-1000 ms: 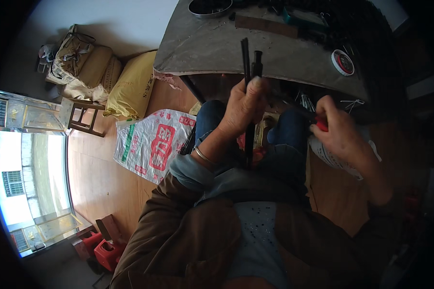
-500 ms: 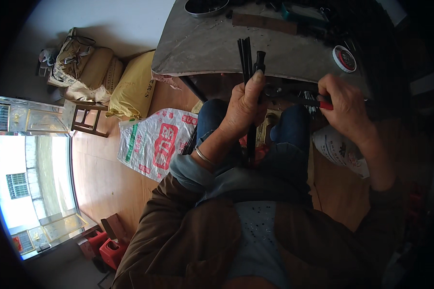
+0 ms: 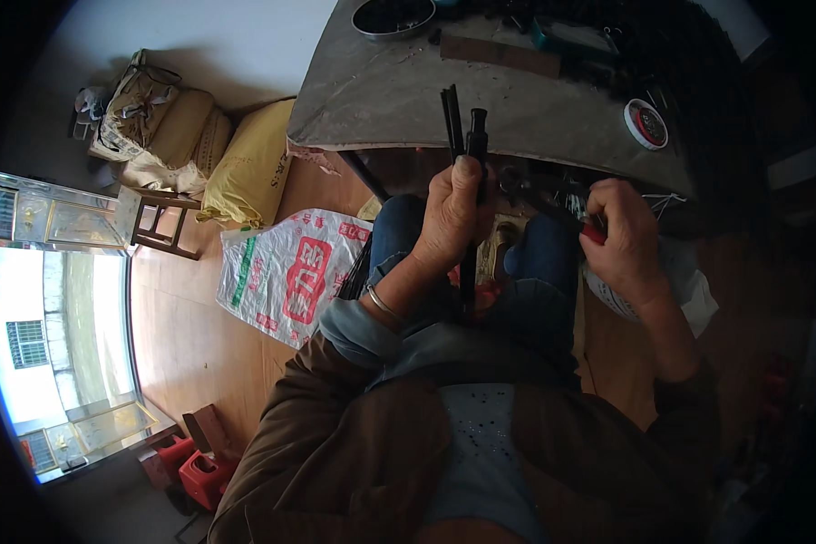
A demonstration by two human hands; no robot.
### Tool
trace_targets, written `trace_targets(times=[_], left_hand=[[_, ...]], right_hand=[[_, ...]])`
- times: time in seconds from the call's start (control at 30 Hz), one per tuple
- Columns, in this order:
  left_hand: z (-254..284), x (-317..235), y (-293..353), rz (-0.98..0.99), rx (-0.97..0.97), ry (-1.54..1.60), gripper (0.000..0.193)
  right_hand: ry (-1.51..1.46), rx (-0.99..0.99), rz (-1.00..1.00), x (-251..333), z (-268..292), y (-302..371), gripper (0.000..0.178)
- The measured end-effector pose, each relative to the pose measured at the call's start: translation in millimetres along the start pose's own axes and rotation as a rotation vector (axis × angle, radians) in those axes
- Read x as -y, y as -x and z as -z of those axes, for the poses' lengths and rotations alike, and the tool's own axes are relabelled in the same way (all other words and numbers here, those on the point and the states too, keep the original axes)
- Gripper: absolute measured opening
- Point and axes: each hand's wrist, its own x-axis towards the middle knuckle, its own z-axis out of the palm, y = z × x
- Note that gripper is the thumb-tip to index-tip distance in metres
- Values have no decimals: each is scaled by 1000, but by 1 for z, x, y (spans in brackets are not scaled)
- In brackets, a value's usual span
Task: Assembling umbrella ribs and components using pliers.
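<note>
My left hand (image 3: 448,216) is closed round several thin black rods (image 3: 452,120) and a thicker black rod (image 3: 478,134) with a knobbed top. They stand roughly upright, and their lower part runs down between my knees; the thumb presses along the front. In my right hand (image 3: 627,243) I grip dark pliers (image 3: 553,208) by their handles, which show red near the fingers. The pliers' head points left, close beside my left hand. Whether the jaws touch a rod is too dark to tell.
A grey table (image 3: 363,100) stands ahead, bearing a metal bowl (image 3: 392,18), a brown bar (image 3: 499,54) and a round white-rimmed tin (image 3: 646,124). On the left are a printed white sack (image 3: 290,272), a yellow sack (image 3: 245,168) and a wooden stool (image 3: 163,227). Red containers (image 3: 205,476) sit lower left.
My left hand and the rods have shifted a little left and down. My right hand has moved left and lower with the pliers, whose handles now slant more downward.
</note>
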Motion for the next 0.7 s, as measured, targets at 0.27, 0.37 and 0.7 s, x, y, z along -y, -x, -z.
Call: trace_targets(times=[0.27, 0.37, 0.7], left_hand=[[-5, 1, -3, -28, -131, -23, 43], [-8, 1, -6, -47, -181, -11, 37], [-8, 2, -12, 5, -216, -51, 35]], right_hand=[[168, -35, 26, 19, 2, -13, 47], [168, -25, 1, 22, -2, -4, 46], [-43, -35, -188, 32, -33, 34, 35]])
